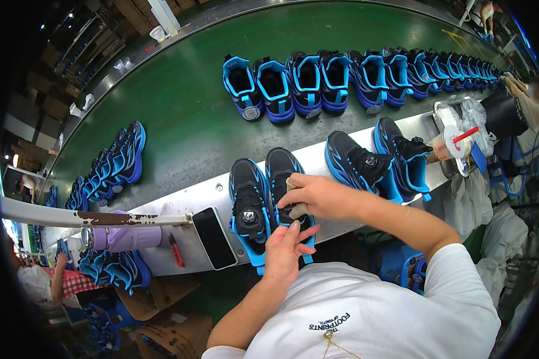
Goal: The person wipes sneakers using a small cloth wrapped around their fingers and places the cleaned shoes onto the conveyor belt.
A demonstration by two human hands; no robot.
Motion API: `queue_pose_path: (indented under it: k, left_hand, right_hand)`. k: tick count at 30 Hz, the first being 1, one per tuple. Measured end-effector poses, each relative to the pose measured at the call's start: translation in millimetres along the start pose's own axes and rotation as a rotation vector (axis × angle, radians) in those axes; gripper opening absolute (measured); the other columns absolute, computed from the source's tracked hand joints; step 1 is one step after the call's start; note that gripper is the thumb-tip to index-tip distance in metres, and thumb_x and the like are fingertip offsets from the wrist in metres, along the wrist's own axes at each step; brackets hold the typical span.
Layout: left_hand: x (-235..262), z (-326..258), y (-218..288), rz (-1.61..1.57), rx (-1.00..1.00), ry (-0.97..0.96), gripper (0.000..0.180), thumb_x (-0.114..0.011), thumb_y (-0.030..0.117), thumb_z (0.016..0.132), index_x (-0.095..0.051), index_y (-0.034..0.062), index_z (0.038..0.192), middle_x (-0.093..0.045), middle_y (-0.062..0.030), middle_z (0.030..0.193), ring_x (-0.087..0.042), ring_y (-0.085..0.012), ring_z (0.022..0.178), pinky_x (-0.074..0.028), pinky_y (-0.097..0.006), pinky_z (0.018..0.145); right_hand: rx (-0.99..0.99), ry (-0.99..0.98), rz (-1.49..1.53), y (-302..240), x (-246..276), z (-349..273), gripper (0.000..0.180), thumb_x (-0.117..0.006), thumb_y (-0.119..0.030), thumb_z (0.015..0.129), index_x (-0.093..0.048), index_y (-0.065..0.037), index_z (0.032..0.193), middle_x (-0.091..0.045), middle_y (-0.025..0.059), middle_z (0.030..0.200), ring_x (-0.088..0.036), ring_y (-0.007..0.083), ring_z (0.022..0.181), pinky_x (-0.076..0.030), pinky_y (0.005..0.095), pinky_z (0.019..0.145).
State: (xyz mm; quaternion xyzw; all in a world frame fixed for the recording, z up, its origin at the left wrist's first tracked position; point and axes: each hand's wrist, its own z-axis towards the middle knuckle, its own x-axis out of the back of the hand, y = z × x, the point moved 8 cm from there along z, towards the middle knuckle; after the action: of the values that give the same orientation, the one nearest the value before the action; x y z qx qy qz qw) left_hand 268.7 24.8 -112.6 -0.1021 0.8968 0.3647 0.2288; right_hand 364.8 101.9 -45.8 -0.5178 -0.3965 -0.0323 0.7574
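Observation:
A pair of black sneakers with bright blue edging lies on the metal ledge before me, toes pointing away. The left sneaker (247,191) shows a round silver lace dial (249,216) on its tongue. My right hand (317,196) is bent over the tongue of the right sneaker (280,164), fingers closed; what they pinch is hidden. Tan material, cloth or finger covers, shows at its fingertips. Close by, over that shoe's heel opening, my left hand (283,251) has thumb and forefinger pressed together, the other fingers loosely apart. Anything between them is too small to make out.
Another sneaker pair (365,161) sits right on the ledge. A long sneaker row (308,84) lines the green belt (179,119). Left are a black phone (214,238), red cutter (176,251), purple bottle (126,238) and worn metal bar (102,218); right, a drink cup (444,145).

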Motion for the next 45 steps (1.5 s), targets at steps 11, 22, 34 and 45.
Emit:
queue_pose_path:
  k: [11, 22, 34, 45]
  left_hand:
    - [13, -54, 125, 1.078, -0.685, 0.254, 0.026, -0.067, 0.017, 0.087, -0.065, 0.0017, 0.109, -0.059, -0.0063, 0.093, -0.051, -0.0147, 0.069, -0.04, -0.023, 0.056]
    - [18, -19, 137, 1.366, -0.914, 0.098, 0.026, -0.074, 0.008, 0.075, -0.062, -0.0009, 0.096, -0.051, -0.008, 0.085, -0.049, -0.0196, 0.068, -0.042, -0.03, 0.063]
    - [37, -4, 131, 1.139, -0.6, -0.132, 0.043, -0.081, 0.015, 0.07, -0.056, -0.0005, 0.101, -0.05, -0.0038, 0.085, -0.042, -0.0135, 0.071, -0.04, -0.028, 0.064]
    - [35, -14, 140, 1.469, -0.861, 0.16, 0.046, -0.072, 0.007, 0.077, -0.056, -0.0002, 0.12, -0.061, -0.0063, 0.102, -0.048, -0.0165, 0.096, -0.042, -0.028, 0.082]
  right_hand:
    - [-0.327, 0.259, 0.074, 30, 38, 13, 0.03, -0.071, -0.032, 0.084, -0.07, -0.01, 0.104, -0.06, 0.0093, 0.083, -0.057, 0.022, 0.072, -0.046, 0.032, 0.067]
    - [-0.263, -0.005, -0.071, 57, -46, 106, 0.053, -0.069, -0.035, 0.084, -0.057, -0.011, 0.13, -0.049, 0.0209, 0.126, -0.045, 0.0389, 0.12, -0.039, 0.043, 0.1]
    - [-0.297, -0.06, -0.078, 62, -63, 119, 0.053, -0.068, -0.033, 0.084, -0.057, -0.014, 0.131, -0.046, 0.0232, 0.135, -0.043, 0.0403, 0.125, -0.037, 0.0444, 0.104]
    - [-0.304, -0.043, -0.066, 66, -64, 120, 0.048, -0.067, -0.027, 0.085, -0.058, -0.015, 0.131, -0.047, 0.0239, 0.134, -0.044, 0.0405, 0.124, -0.038, 0.0434, 0.104]
